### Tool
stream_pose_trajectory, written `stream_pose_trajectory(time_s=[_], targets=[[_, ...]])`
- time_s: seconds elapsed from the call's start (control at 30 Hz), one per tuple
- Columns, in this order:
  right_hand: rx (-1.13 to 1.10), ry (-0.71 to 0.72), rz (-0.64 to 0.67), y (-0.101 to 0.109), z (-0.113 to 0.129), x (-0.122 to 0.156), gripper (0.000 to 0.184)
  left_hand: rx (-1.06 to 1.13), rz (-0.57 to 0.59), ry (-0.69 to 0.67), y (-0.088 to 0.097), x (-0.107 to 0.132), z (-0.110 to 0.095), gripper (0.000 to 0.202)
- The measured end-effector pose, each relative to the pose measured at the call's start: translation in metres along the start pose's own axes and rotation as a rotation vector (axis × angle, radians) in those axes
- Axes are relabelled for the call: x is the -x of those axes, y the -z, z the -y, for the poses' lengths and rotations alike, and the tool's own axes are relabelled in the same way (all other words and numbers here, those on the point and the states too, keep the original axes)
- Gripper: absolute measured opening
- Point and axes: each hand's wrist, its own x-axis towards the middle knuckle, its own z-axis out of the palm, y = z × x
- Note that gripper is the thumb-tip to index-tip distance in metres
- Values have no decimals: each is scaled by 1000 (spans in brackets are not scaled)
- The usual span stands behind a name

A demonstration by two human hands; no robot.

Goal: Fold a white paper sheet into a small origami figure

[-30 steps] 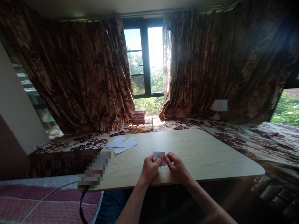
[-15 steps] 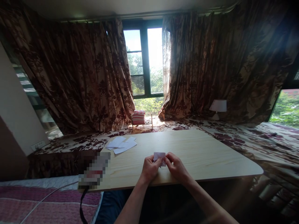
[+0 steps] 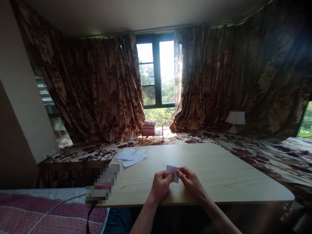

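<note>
A small folded piece of pale paper (image 3: 172,171) is pinched between both my hands just above the light wooden table (image 3: 219,175), near its front edge. My left hand (image 3: 160,186) grips the paper's left side with fingers curled and pressed together. My right hand (image 3: 191,182) pinches its right side the same way. The lower part of the paper is hidden behind my fingers.
Several loose white paper sheets (image 3: 131,156) lie at the table's back left. A blurred-out object (image 3: 102,183) sits at the front left corner with a dark strap hanging down. Behind are a floral bedspread, a small lamp (image 3: 235,118), a striped stack (image 3: 148,127) and curtains.
The view has tilted up and shifted, so table and hands sit lower and further right in the picture. The paper is turned a little between my fingers; both hands keep their pinch.
</note>
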Motion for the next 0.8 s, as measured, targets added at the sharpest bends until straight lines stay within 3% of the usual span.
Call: stream_pose_trajectory(time_s=[0.33, 0.8], targets=[[-12, -6, 66, -6, 7, -14, 31, -5, 34, -15, 1, 0, 0, 32], [-22, -44, 7, -3, 4, -5, 36, 77, -130, 39, 0, -2, 1, 27]])
